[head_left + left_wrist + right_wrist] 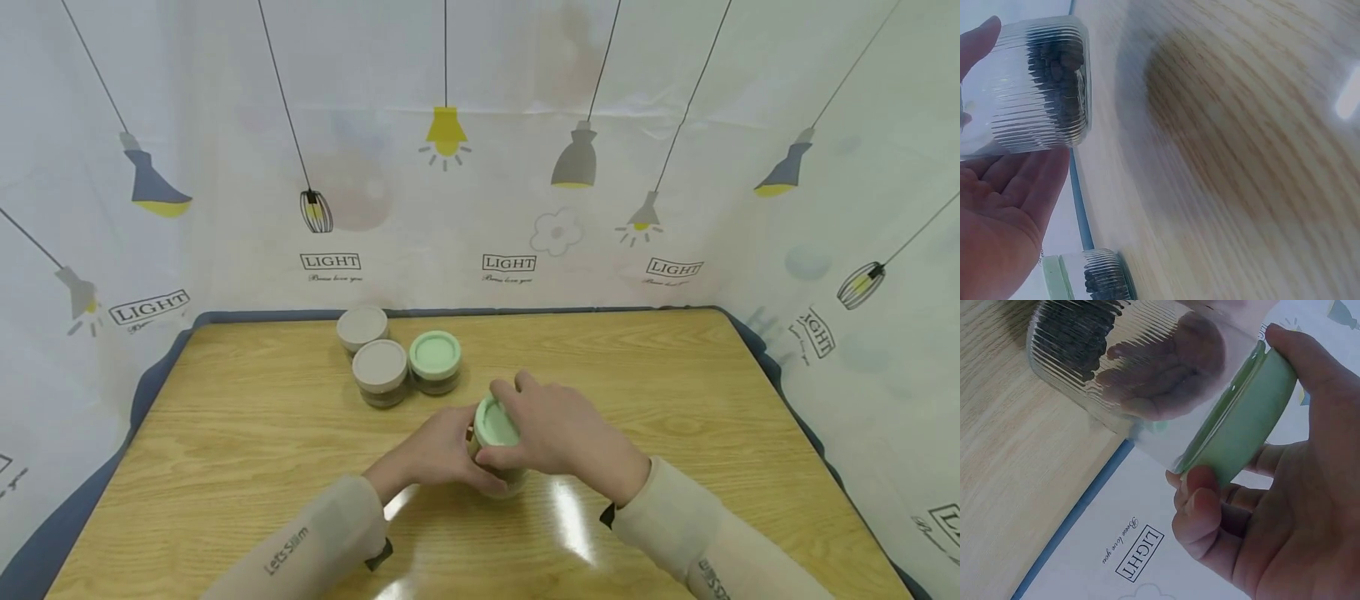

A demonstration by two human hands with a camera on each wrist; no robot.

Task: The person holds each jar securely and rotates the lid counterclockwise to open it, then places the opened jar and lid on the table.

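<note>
A clear ribbed glass jar (1054,81) with dark lumpy pieces at its bottom is held a little above the wooden table. My left hand (442,450) grips the jar's side, thumb on one side and fingers on the other. On its mouth is a light green lid (1244,419). My right hand (558,429) holds that lid by its rim between thumb and fingers. Through the glass, the right wrist view shows the left hand's fingers. Whether the lid is seated tight, I cannot tell.
Towards the back of the table (225,467) stand two jars with grey lids, one at the rear (362,327) and one nearer (380,368). Beside them is another green-lidded jar (435,357). A lamp-printed curtain (450,217) surrounds the table's back and sides.
</note>
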